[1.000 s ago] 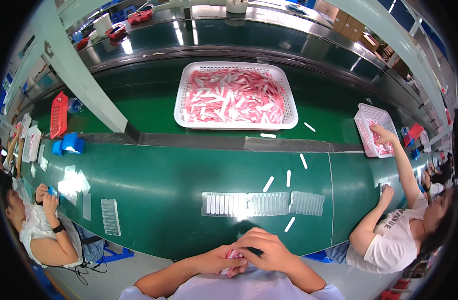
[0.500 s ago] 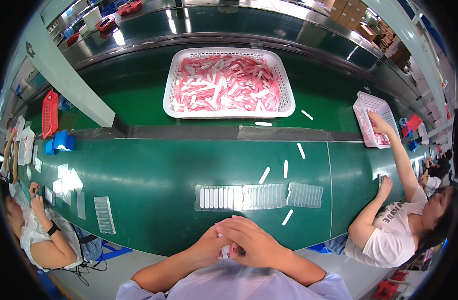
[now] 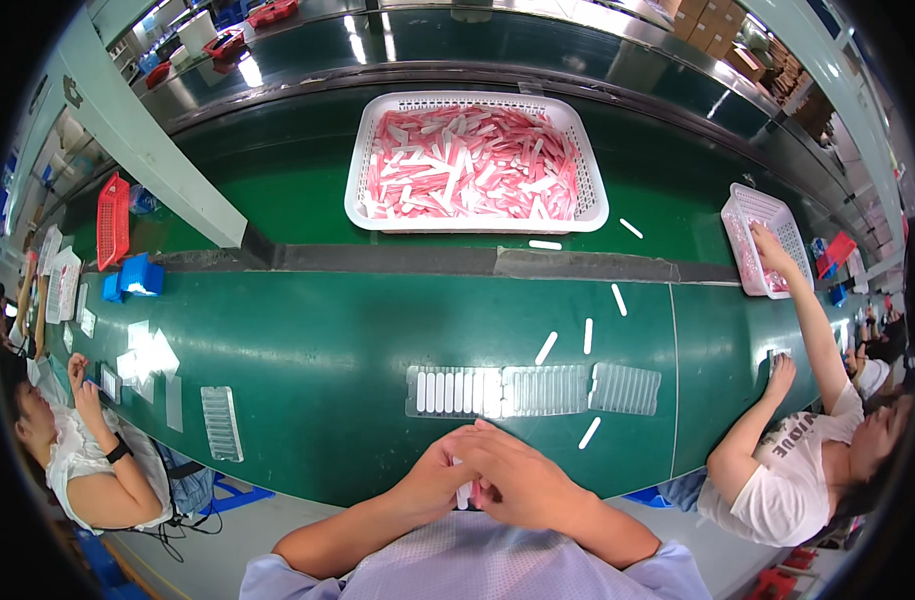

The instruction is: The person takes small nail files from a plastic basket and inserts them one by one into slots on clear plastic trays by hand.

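My left hand and my right hand are closed together just in front of my body, at the near table edge. Between them are small flat strips, with a white one and some pink showing; the fingers hide how many. Beyond my fingers lies a clear plastic tray whose left slots hold several white round-ended strips. Joined up to its right are a second clear tray and a third, slightly tilted one, both without strips.
Loose white strips lie around the trays. A white basket heaped with pink and white strips stands beyond the dark seam. At right, a co-worker's hand reaches into a smaller basket. Another person sits left, past a clear tray.
The whole scene has shifted slightly right in the picture. My hands stay closed together over the strips, with a small shift of the fingers.
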`<state>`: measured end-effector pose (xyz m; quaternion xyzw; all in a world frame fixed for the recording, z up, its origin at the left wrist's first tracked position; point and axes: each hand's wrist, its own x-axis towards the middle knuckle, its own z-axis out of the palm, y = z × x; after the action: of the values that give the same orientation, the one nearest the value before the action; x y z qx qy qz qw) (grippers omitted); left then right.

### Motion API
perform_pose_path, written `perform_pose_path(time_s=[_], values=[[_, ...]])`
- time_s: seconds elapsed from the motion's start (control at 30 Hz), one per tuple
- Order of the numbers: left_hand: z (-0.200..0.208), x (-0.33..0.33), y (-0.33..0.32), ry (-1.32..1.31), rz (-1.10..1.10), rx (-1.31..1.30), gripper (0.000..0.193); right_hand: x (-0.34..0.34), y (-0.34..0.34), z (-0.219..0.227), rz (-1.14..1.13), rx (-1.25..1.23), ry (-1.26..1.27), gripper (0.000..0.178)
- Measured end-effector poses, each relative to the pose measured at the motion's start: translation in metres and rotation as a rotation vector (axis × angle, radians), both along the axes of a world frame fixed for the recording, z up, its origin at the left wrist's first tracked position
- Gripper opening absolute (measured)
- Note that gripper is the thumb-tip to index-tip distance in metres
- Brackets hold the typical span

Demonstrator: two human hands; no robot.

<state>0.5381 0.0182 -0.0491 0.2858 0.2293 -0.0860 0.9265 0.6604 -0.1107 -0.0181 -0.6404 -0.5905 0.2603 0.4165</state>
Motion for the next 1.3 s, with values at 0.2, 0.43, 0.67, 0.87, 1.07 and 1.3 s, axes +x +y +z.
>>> perform_pose_path(time_s=[0.2,0.43,0.67,0.87,1.07,1.3], values=[[-0.009,-0.001,-0.002,-0.036,0.032,-0.069,0.012,-0.004,-0.003,-0.009,-0.077,0.036,0.102,0.072],[-0.008,-0.003,0.001,0.022,-0.049,-0.161,0.01,-0.004,-0.002,0.006,-0.079,-0.079,0.08,0.072],[-0.018,-0.01,0.002,0.056,-0.171,-0.31,0.008,-0.002,-0.008,-0.001,-0.089,0.037,0.103,0.074],[-0.003,-0.018,0.004,0.023,-0.194,-0.169,0.015,0.017,-0.081,-0.015,-0.798,-0.104,0.215,0.053],[-0.003,-0.008,0.004,0.07,-0.452,-0.085,0.026,0.028,-0.108,-0.033,-0.959,-0.424,-0.326,0.05],[-0.002,-0.002,0.007,0.036,-0.514,0.146,0.022,0.035,-0.119,-0.043,-0.841,-0.345,-0.342,0.034]])
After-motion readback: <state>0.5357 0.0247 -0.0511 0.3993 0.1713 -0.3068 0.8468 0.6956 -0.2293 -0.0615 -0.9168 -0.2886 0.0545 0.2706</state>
